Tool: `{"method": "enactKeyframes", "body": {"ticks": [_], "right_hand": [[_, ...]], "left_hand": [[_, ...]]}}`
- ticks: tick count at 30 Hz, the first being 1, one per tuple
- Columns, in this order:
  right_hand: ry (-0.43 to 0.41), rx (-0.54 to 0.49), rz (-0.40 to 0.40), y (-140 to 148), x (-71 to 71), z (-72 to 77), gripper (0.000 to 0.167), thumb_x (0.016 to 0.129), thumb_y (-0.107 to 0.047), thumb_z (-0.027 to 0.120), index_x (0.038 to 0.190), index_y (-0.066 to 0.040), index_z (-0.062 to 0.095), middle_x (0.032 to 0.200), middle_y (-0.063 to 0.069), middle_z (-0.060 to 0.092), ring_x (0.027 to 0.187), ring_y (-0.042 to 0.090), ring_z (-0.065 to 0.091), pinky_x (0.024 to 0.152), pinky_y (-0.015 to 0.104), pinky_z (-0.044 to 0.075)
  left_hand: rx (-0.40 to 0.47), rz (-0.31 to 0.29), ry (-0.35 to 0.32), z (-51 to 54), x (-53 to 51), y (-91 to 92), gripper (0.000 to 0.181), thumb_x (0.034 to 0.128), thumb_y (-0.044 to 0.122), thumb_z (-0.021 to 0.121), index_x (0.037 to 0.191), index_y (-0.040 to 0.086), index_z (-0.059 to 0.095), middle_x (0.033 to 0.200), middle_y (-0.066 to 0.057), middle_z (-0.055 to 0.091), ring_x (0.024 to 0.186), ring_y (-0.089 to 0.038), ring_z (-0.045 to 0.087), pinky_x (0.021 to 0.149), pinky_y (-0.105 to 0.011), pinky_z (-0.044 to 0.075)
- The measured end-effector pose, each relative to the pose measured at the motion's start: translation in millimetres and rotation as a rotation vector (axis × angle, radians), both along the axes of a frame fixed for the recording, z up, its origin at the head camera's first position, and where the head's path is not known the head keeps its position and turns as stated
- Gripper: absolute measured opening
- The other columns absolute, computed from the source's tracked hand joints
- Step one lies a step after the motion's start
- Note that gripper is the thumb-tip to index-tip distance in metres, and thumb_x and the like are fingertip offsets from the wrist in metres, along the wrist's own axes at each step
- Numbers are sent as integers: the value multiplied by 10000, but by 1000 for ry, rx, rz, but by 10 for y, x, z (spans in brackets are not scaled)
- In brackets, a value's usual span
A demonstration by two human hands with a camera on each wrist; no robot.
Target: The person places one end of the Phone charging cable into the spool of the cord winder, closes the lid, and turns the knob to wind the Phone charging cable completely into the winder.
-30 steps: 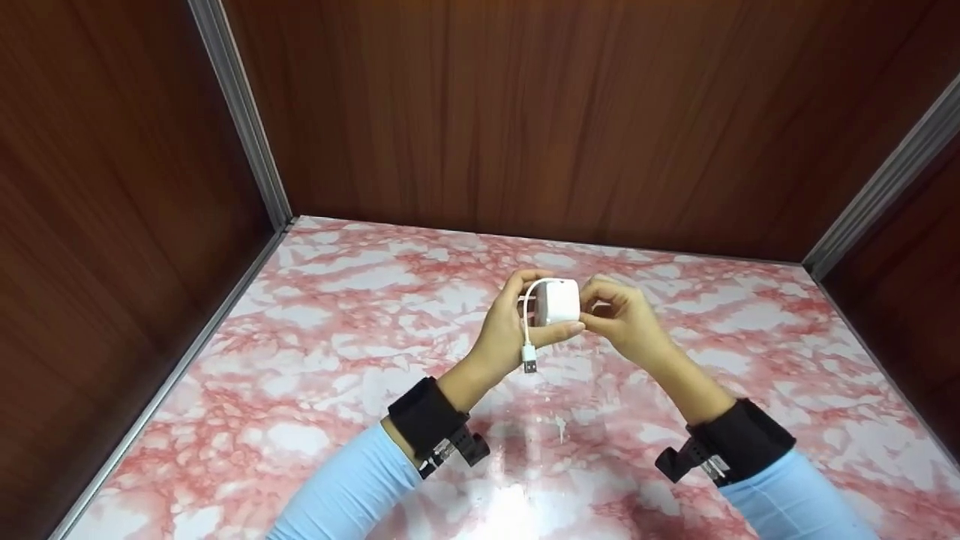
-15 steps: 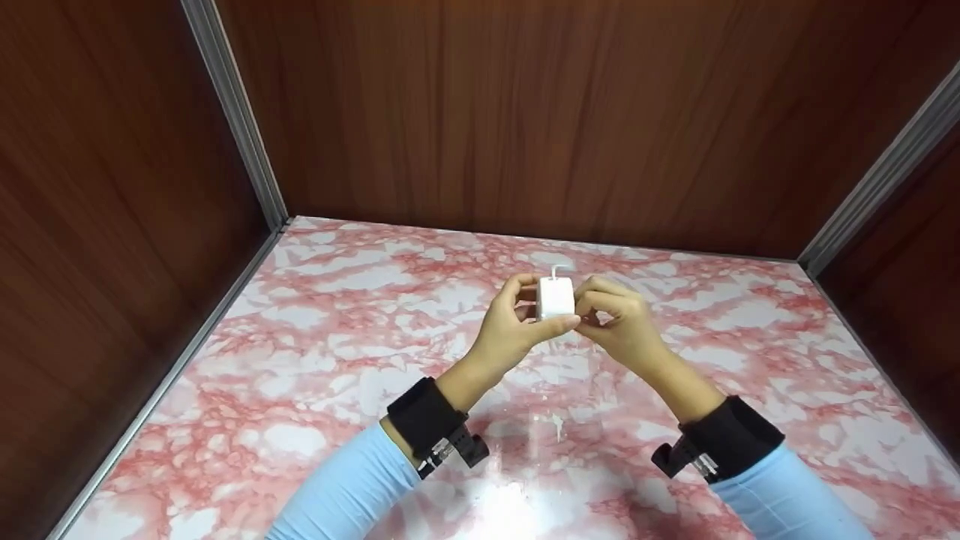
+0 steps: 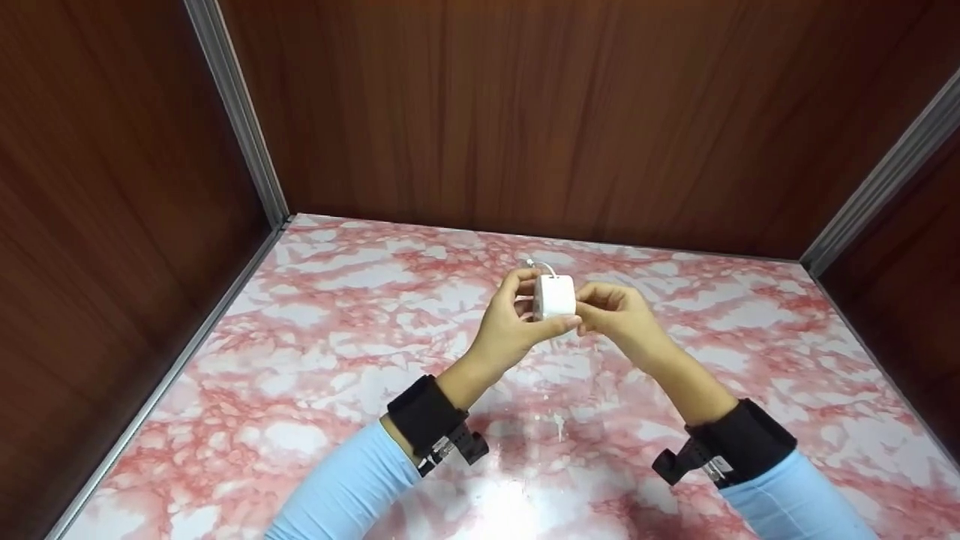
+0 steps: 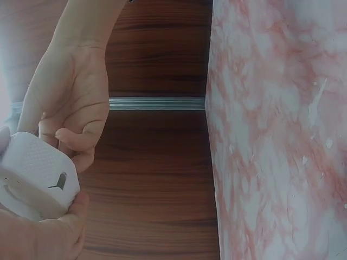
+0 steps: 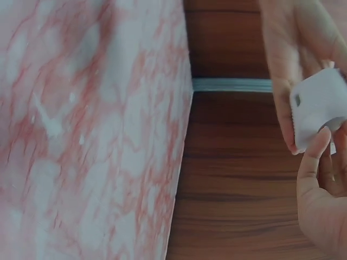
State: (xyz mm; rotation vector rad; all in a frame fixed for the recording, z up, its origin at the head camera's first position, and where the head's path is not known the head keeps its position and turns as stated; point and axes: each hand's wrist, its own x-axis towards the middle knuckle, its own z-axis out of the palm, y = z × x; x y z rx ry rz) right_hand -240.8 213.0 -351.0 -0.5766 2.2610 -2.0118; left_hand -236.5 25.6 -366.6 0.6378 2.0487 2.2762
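A small white box-shaped device (image 3: 556,296) with rounded corners is held up above the table. A short white cable (image 3: 547,265) curves from its top toward the left. My left hand (image 3: 502,322) grips the device from the left, thumb along its near side and fingers behind. My right hand (image 3: 619,319) is at the device's right side with curled fingers, pinching at that face. In the right wrist view, the right thumb touches a greyish round part on the white device (image 5: 317,105). The left wrist view shows a textured face and a dark slot on the device (image 4: 38,162).
The table (image 3: 337,360) has a red-and-white marbled top. Brown wood-grain panels (image 3: 510,112) rise at the back and both sides, joined by grey metal corner strips (image 3: 244,112). Both wrists wear black straps (image 3: 739,442) with small cameras.
The cable, which hung down in front of the left hand with its USB plug low, now stands above the device's top and bends left. My right fingers have shifted slightly at the device's side.
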Motion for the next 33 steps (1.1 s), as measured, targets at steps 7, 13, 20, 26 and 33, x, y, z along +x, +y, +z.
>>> {"method": "enactKeyframes", "body": {"ticks": [7, 13, 20, 26, 33], "right_hand": [[90, 9, -30, 3, 1, -25, 193, 838, 125, 627, 899, -55, 594, 860, -50, 666, 816, 81, 617, 730, 210, 532], [717, 182, -116, -32, 2, -106, 245, 707, 228, 700, 802, 45, 567, 779, 1, 646, 775, 90, 615, 771, 156, 502], [817, 153, -40, 28, -10, -128, 255, 704, 254, 685, 787, 44, 567, 773, 33, 643, 791, 58, 605, 791, 152, 498], [296, -114, 56, 48, 37, -79, 217, 896, 90, 593, 1060, 138, 458, 851, -1, 650, 822, 101, 621, 804, 235, 527], [-141, -316, 21, -14, 44, 11, 212, 943, 81, 467, 1053, -98, 494, 766, -5, 602, 735, 99, 589, 686, 195, 510]], "left_hand": [[-31, 5, 19, -36, 4, 13, 647, 762, 135, 817, 1293, 73, 453, 1183, -115, 510, 1007, -205, 595, 872, -303, 492], [-20, -12, 10, -26, 18, 18, 642, 768, 126, 811, 1296, 74, 451, 1192, -117, 511, 999, -201, 601, 827, -291, 511], [-35, -25, 12, -19, 22, 22, 631, 764, 130, 813, 1289, 91, 466, 1198, -109, 524, 975, -193, 597, 763, -267, 518], [-23, -5, 28, -5, 22, 23, 649, 754, 116, 821, 1295, 83, 465, 1184, -113, 524, 990, -203, 603, 839, -303, 511], [-22, -2, 48, 12, 37, 31, 650, 741, 123, 835, 1285, 119, 478, 1179, -91, 530, 994, -201, 598, 847, -313, 507]]}}
